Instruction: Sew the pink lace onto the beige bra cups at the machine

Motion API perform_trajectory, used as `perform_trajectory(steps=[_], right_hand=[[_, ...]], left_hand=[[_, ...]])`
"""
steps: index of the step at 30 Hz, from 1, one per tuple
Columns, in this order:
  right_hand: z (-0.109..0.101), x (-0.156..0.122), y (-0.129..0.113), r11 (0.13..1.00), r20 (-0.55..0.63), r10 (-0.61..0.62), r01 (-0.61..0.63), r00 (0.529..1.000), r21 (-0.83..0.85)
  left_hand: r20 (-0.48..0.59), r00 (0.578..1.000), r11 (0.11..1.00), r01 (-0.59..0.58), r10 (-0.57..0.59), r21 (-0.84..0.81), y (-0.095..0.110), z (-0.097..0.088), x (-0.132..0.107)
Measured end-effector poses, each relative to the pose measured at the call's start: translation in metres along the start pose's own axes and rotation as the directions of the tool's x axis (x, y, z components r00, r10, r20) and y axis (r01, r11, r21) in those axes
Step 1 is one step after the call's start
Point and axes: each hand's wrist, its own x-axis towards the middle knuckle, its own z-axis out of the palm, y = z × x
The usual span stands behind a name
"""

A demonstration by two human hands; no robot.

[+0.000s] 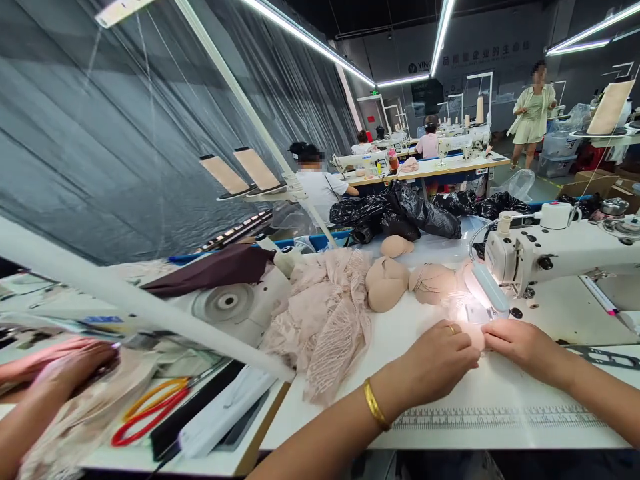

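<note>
At the front of a white sewing machine (565,250), both my hands pinch a pale pink bra piece (474,335). My left hand (443,360), with a ring and a gold bracelet at the wrist, has its fingers closed on the left part of it. From the other side, my right hand (523,347) grips the right edge between thumb and fingers. Bright light falls on the sewing area, and the needle is hard to make out. Behind my hands, a beige bra (435,283) lies up against the machine, beside moulded bra cups (386,285).
Pink lace (333,307) is heaped left of the cups. Black plastic bags (400,207) lie beyond the table. A slanting white pole (165,307) crosses the left side, where a co-worker's hands (70,363) handle fabric near red-and-yellow-handled scissors (150,410). A ruler strip (490,418) runs along the front edge.
</note>
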Motion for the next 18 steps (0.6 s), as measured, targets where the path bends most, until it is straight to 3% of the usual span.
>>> perform_trajectory(steps=[4,8,12,18], right_hand=[[-0.01,-0.005,0.02,0.999,0.059,-0.048,0.048,0.997,-0.004],[-0.016,-0.016,0.03,0.987,0.037,-0.101,0.105,0.994,-0.119],[-0.017,-0.022,0.033,0.978,0.097,-0.07,0.088,0.993,-0.19],[-0.016,-0.018,0.031,0.979,0.103,-0.061,0.08,0.993,-0.19]], left_hand=[[-0.017,0.998,0.998,-0.057,0.057,0.018,-0.01,0.03,0.03],[-0.033,0.999,0.996,0.03,-0.028,0.08,-0.015,0.055,0.036],[-0.106,0.992,0.996,0.074,-0.068,0.056,-0.011,0.062,0.03],[-0.117,0.985,0.989,0.135,-0.128,0.056,-0.008,0.062,0.033]])
